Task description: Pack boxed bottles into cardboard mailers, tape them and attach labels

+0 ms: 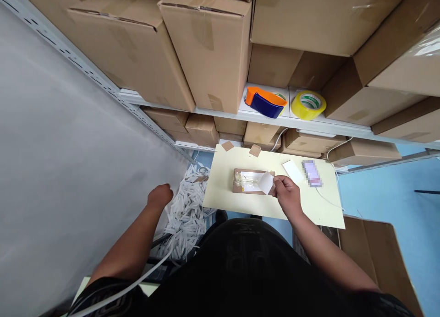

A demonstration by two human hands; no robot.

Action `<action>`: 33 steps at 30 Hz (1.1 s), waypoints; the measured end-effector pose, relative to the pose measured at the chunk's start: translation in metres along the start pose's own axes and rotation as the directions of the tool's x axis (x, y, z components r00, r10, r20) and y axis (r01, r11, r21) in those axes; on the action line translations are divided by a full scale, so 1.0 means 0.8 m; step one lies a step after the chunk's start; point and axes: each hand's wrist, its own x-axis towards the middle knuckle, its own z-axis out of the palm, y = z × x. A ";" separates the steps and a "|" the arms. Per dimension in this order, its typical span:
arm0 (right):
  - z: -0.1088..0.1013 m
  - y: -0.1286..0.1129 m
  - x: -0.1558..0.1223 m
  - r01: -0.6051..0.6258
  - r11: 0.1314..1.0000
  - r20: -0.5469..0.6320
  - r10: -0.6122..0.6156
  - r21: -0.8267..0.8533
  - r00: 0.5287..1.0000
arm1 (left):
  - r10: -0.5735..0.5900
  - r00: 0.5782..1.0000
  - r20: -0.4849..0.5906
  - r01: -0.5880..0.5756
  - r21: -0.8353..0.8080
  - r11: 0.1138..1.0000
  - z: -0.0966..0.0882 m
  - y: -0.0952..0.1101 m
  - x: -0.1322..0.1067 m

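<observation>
My right hand (pixel 287 193) pinches a small white strip of paper (pixel 266 182) over a flat brown cardboard piece (pixel 240 185) that lies on a pale yellow board (pixel 220 188). The paper curls up from a white label on the cardboard. My left hand (pixel 160 195) is lowered to the left, off the board, above a heap of white paper strips (pixel 185 216). Its fingers are curled under and hidden, so what it holds cannot be seen.
A white card (pixel 293 171) and a blurred phone-like item (pixel 312 173) lie on the board's right part, with two cardboard scraps (pixel 255 150) at its far edge. A shelf (pixel 220 113) behind carries an orange-blue tape dispenser (pixel 264 102), a yellow tape roll (pixel 308 105) and cardboard boxes (pixel 206 42).
</observation>
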 end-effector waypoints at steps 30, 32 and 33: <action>0.005 0.099 0.035 0.475 0.793 0.076 -0.485 -0.381 0.871 | 0.460 0.872 -0.170 -0.475 -0.522 0.708 -0.008 0.340 -0.131; 0.007 0.110 0.042 0.513 0.738 0.131 -0.512 -0.438 0.849 | 0.460 0.868 -0.190 -0.494 -0.441 0.749 -0.004 0.344 -0.124; 0.009 0.115 0.045 0.526 0.713 0.154 -0.520 -0.464 0.840 | 0.466 0.864 -0.189 -0.502 -0.393 0.771 -0.003 0.346 -0.121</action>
